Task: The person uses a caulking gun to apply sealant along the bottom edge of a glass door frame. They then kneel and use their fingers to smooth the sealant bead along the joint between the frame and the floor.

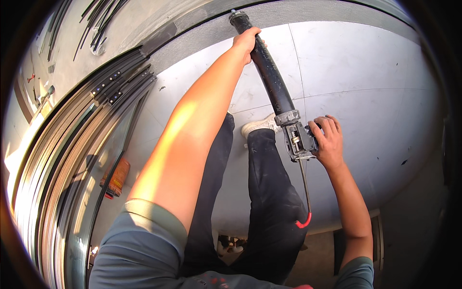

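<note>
A long black caulking gun (272,77) slants across the middle of the head view, its capped front end up near the dark sill. My left hand (248,43) is wrapped round the barrel close to that front end, with the arm stretched out. At the gun's rear, my right hand (328,141) curls its fingers over the black handle beside the grey metal trigger housing (294,139). The palm side of this hand is hidden. From the housing a thin metal rod (303,183) runs back toward my leg and ends in a red-coated hook (304,222).
Stacked sliding-door tracks and panels (62,173) curve along the left. An orange-red cylindrical object (118,177) lies beside them on the floor. Thin black strips (100,24) are spread at the upper left. My light shoe (259,125) stands on large pale tiles (356,67) below the gun.
</note>
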A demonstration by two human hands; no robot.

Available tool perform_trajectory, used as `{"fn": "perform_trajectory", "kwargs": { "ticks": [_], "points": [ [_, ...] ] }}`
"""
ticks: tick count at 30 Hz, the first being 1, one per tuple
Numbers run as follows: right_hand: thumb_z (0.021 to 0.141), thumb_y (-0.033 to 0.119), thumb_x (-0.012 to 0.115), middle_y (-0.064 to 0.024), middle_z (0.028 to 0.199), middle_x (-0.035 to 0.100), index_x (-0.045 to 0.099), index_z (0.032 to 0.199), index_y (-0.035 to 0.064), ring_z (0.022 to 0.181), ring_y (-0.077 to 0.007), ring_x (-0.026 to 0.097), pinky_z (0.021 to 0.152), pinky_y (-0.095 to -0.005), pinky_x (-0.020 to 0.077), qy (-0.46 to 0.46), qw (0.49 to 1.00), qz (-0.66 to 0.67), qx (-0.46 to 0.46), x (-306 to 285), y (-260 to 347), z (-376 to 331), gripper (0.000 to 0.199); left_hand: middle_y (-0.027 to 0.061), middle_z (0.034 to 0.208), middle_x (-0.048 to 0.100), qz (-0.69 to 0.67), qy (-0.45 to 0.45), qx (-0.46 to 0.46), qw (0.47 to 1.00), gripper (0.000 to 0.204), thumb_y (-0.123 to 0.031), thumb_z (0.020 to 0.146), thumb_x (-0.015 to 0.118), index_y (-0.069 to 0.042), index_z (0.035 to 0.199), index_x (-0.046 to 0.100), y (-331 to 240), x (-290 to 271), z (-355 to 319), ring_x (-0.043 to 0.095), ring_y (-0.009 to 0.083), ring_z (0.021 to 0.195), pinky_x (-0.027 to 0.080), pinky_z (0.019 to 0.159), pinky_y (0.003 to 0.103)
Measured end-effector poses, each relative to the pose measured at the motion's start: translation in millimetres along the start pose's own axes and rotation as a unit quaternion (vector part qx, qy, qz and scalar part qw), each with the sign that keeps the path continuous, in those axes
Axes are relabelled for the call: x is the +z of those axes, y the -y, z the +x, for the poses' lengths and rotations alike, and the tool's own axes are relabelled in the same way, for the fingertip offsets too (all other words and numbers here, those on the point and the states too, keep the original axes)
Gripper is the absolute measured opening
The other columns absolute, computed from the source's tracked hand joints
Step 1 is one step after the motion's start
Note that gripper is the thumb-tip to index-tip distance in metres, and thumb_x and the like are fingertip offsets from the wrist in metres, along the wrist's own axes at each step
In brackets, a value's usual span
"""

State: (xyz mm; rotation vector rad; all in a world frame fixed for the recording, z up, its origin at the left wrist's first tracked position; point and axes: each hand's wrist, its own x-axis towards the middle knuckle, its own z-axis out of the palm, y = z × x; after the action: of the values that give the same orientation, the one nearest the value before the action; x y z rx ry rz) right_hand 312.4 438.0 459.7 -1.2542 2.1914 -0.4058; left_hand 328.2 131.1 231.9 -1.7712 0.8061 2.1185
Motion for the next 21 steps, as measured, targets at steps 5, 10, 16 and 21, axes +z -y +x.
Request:
{"fn": "perform_trajectory", "kwargs": {
  "ticks": [5, 10, 16, 21],
  "points": [
    [0.060, 0.007, 0.084, -0.0139, 0.125, 0.056, 0.065, 0.119, 0.0079, 0.119, -0.0370, 0.055, 0.105, -0.0513, 0.0451, -0.024, 0.991, -0.039, 0.129, -25, 28, -31, 0.062, 0.0149, 0.085, 0.070, 0.052, 0.134, 0.010, 0.990, 0.040, -0.031, 0.093, 0.071, 0.004, 0.108, 0.059, 3, 89, -14, 0.073, 0.0256, 0.071, 0.062, 0.069, 0.043],
    [0.068, 0.005, 0.081, -0.0190, 0.142, 0.046, 0.063, 0.135, 0.0085, 0.130, -0.0432, 0.046, 0.105, -0.0520, 0.0424, -0.075, 0.973, -0.068, 0.205, -78, 62, -73, 0.069, 0.0198, 0.084, 0.070, 0.107, 0.154, 0.001, 0.982, 0.048, -0.029, 0.093, 0.072, 0.011, 0.115, 0.057, 22, 161, -91, 0.072, 0.0263, 0.067, 0.062, 0.062, 0.042],
    [0.074, 0.031, 0.088, -0.0205, 0.099, 0.072, 0.043, 0.154, -0.0002, 0.079, -0.0411, 0.070, 0.072, -0.0424, 0.0569, 0.008, 0.948, 0.259, 0.183, -99, 104, -105, 0.097, 0.0167, 0.087, 0.069, 0.193, 0.083, -0.053, 0.976, 0.048, -0.033, 0.093, 0.070, 0.009, 0.115, 0.059, 27, 111, -142, 0.069, 0.0243, 0.068, 0.060, 0.064, 0.041],
    [0.081, 0.049, 0.082, -0.0222, 0.099, 0.070, 0.042, 0.155, 0.0024, 0.079, -0.0440, 0.068, 0.072, -0.0448, 0.0547, 0.134, 0.944, 0.273, 0.127, -87, 113, -83, 0.096, 0.0132, 0.085, 0.065, 0.072, 0.086, -0.075, 0.991, 0.039, -0.030, 0.094, 0.070, 0.004, 0.109, 0.058, 30, 34, -144, 0.069, 0.0242, 0.069, 0.060, 0.060, 0.041]
  ]
}}
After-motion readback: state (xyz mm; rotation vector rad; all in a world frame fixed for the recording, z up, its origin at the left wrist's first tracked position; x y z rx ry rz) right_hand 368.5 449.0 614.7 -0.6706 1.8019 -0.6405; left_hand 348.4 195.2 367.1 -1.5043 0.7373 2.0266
